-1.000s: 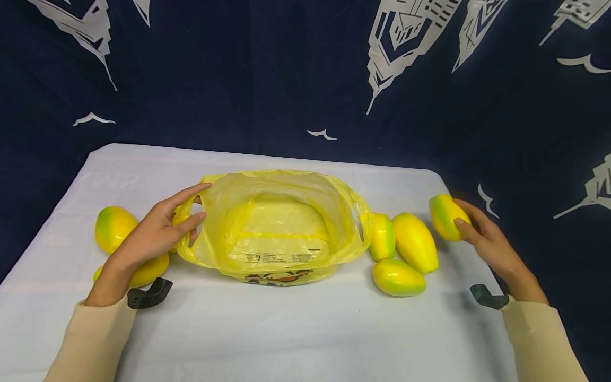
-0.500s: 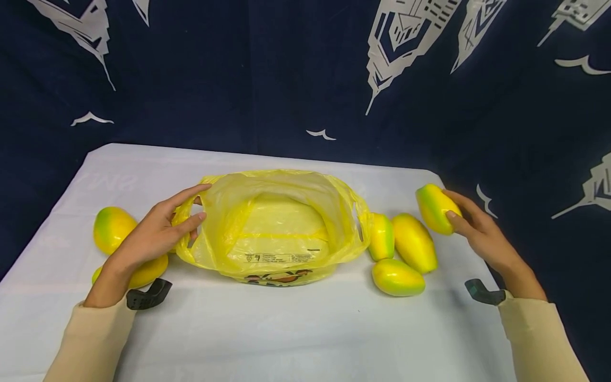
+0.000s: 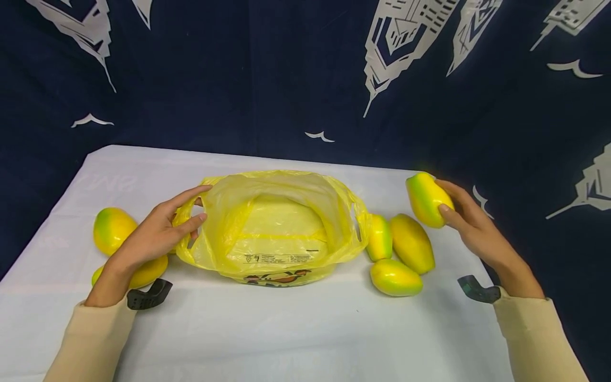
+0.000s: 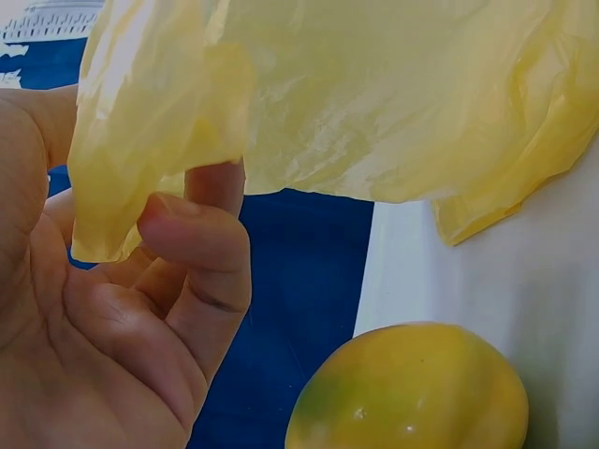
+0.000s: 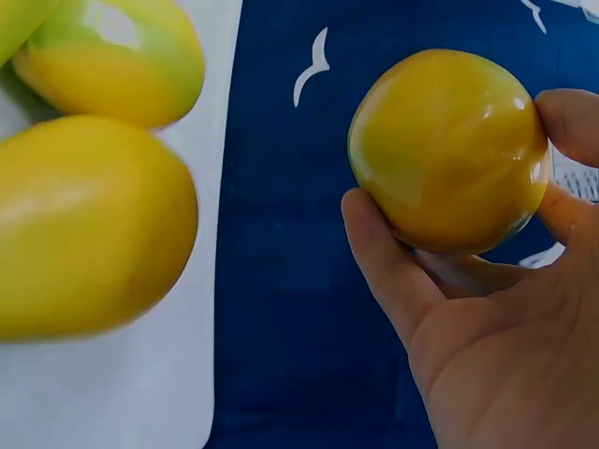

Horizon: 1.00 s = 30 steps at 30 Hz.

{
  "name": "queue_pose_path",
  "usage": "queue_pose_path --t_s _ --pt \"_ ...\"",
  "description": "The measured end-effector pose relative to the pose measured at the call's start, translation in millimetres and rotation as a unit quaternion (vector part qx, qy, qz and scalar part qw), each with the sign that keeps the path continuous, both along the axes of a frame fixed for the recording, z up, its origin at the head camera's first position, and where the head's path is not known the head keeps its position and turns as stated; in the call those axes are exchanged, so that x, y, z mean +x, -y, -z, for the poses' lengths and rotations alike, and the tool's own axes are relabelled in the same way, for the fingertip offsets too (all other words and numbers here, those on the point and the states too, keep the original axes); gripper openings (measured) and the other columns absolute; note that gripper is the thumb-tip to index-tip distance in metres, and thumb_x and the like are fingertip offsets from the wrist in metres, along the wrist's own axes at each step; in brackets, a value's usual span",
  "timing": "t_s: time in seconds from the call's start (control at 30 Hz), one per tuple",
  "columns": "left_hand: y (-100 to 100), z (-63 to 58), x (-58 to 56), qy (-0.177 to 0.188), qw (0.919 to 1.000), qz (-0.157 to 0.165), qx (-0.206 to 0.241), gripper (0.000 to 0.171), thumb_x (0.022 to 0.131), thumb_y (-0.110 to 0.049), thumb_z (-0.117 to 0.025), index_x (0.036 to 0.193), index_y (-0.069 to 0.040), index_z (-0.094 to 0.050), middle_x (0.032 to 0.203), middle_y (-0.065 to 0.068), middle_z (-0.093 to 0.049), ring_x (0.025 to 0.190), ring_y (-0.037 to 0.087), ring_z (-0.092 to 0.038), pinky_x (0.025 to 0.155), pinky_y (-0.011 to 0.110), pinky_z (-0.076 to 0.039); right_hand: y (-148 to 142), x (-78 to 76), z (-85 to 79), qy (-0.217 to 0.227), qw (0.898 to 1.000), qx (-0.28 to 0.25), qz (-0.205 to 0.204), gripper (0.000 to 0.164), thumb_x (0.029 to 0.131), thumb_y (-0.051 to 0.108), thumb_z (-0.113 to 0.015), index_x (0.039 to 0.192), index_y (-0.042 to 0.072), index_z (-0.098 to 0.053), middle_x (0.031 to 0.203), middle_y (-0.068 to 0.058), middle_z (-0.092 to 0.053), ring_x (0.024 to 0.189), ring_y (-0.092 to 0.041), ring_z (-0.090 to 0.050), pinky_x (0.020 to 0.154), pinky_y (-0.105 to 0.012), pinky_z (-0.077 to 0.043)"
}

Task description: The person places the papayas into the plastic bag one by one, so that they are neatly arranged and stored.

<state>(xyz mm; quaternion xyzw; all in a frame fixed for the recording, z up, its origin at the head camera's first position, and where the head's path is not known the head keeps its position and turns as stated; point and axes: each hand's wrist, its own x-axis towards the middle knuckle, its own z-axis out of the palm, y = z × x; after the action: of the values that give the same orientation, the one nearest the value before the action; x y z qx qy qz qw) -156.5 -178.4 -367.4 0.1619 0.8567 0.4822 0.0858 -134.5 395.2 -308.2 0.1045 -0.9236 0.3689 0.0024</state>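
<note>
A yellow plastic bag (image 3: 281,223) stands in the middle of the table with its mouth spread wide. My left hand (image 3: 159,225) holds the bag's left handle; in the left wrist view, bent fingers (image 4: 201,243) pass through the handle loop (image 4: 159,140). Up at the table's right side, my right hand (image 3: 477,228) grips a yellow-green mango (image 3: 428,200) between thumb and fingers, raised above the table. Right of the bag lie three more mangoes: one small upright one (image 3: 379,237), a larger one (image 3: 412,244) and one in front (image 3: 396,277).
Two mangoes lie at the left, one (image 3: 113,229) behind my left forearm and another (image 3: 148,271) partly hidden under it. A white cloth covers the table (image 3: 267,334). Behind it hangs a dark blue curtain (image 3: 200,79) with white printed shapes.
My right hand has carried its mango up and to the left, nearer the bag. The left hand stays at the bag's handle.
</note>
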Motion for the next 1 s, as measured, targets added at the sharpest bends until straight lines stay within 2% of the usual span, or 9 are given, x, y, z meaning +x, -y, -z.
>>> queue_pose_path --t_s 0.17,0.27,0.47,0.67,0.77,0.93,1.0 --pt "0.2 0.7 0.5 -0.002 1.0 -0.002 -0.006 0.059 0.104 -0.033 -0.056 0.156 -0.039 -0.031 0.076 0.017 -0.064 0.074 0.025 -0.06 0.098 0.046 -0.029 15.4 0.0 -7.3 0.002 1.0 -0.004 -0.021 0.054 0.11 0.02 -0.039 0.16 0.028 -0.019 0.15 -0.006 -0.035 0.118 -0.006 -0.046 0.088 -0.009 -0.041" --pt "0.3 0.7 1.0 0.0 1.0 -0.002 -0.001 0.059 0.103 -0.033 -0.057 0.156 -0.038 -0.031 0.077 0.018 -0.063 0.075 0.029 -0.06 0.101 0.05 -0.029 23.2 -1.4 -11.2 0.001 1.0 -0.007 -0.031 0.055 0.11 0.02 -0.04 0.16 0.029 -0.019 0.154 -0.011 -0.032 0.122 -0.004 -0.045 0.09 -0.008 -0.041" --pt "-0.8 0.7 1.1 -0.001 1.0 -0.002 -0.001 0.059 0.103 -0.033 -0.057 0.156 -0.037 -0.031 0.078 0.018 -0.063 0.077 0.033 -0.061 0.1 0.05 -0.031 35.8 -5.4 -19.2 -0.003 0.999 -0.004 -0.04 0.056 0.109 0.02 -0.042 0.159 0.032 -0.022 0.158 -0.007 -0.03 0.129 -0.005 -0.042 0.091 -0.009 -0.043" --pt "-2.4 -0.1 0.6 0.0 1.0 -0.007 -0.007 0.059 0.103 -0.032 -0.057 0.157 -0.035 -0.032 0.077 0.018 -0.062 0.076 0.036 -0.061 0.101 0.052 -0.032 51.0 -14.7 -20.5 -0.007 0.998 -0.002 -0.057 0.058 0.108 0.02 -0.047 0.159 0.033 -0.023 0.161 -0.004 -0.027 0.141 -0.025 -0.037 0.095 -0.008 -0.04" --pt "-2.4 -0.8 1.1 0.0 1.0 -0.007 -0.005 0.059 0.103 -0.031 -0.057 0.156 -0.036 -0.032 0.081 0.017 -0.062 0.076 0.035 -0.061 0.1 0.051 -0.032 57.6 -20.0 -19.6 -0.007 0.998 0.0 -0.066 0.06 0.107 0.019 -0.048 0.159 0.035 -0.021 0.162 -0.003 -0.025 0.143 -0.031 -0.034 0.098 -0.008 -0.038" --pt "-1.8 -0.9 1.2 -0.002 1.0 -0.006 -0.004 0.059 0.103 -0.031 -0.058 0.156 -0.038 -0.033 0.083 0.014 -0.061 0.075 0.032 -0.062 0.097 0.047 -0.033 69.8 -26.4 -18.7 0.004 0.997 -0.003 -0.076 0.058 0.107 0.022 -0.048 0.158 0.036 -0.024 0.161 0.0 -0.028 0.141 -0.033 -0.041 0.101 -0.016 -0.042" --pt "-1.5 -0.7 0.9 -0.002 1.0 -0.006 -0.004 0.059 0.103 -0.031 -0.058 0.156 -0.038 -0.033 0.079 0.015 -0.062 0.075 0.032 -0.062 0.097 0.046 -0.032 75.8 -28.6 -19.0 0.009 0.996 -0.015 -0.087 0.057 0.107 0.022 -0.048 0.158 0.035 -0.026 0.161 0.0 -0.029 0.139 -0.033 -0.045 0.1 -0.018 -0.044"
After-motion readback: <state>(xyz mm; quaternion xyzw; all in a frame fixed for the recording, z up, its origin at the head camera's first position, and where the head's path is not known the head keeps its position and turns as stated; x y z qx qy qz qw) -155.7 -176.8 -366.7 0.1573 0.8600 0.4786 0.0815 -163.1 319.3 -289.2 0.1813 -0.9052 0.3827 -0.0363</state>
